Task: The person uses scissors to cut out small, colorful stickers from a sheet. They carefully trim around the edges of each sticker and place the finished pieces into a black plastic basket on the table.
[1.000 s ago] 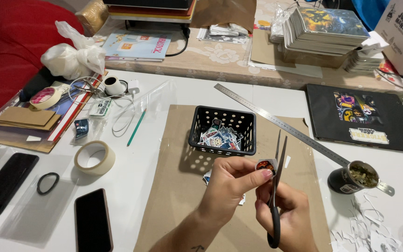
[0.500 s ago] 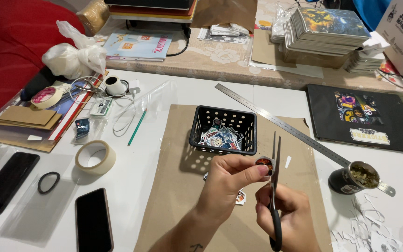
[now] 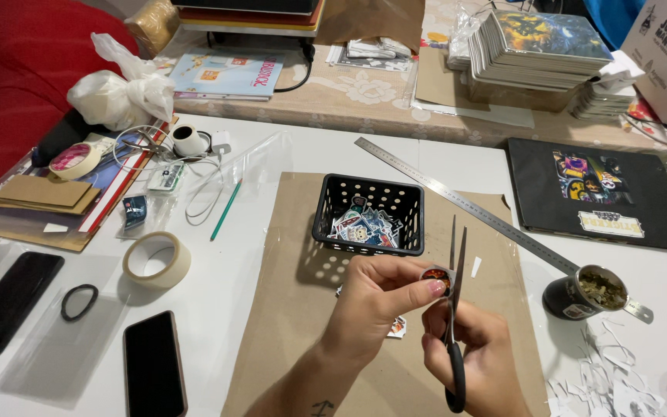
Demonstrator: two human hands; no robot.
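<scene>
Left hand: lower centre, pinching a small sticker at its fingertips.
Right hand: just below, gripping black-handled scissors, blades upright beside the sticker.
Hidden: sticker's design too small to make out.

white table, brown card sheet, tape roll, steel ruler

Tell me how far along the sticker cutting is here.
Done: cut stickers fill the black basket, paper trimmings lie at right. In hand: left hand holds a small sticker at the scissors in the right hand. Left: one piece on the brown paper.
</scene>
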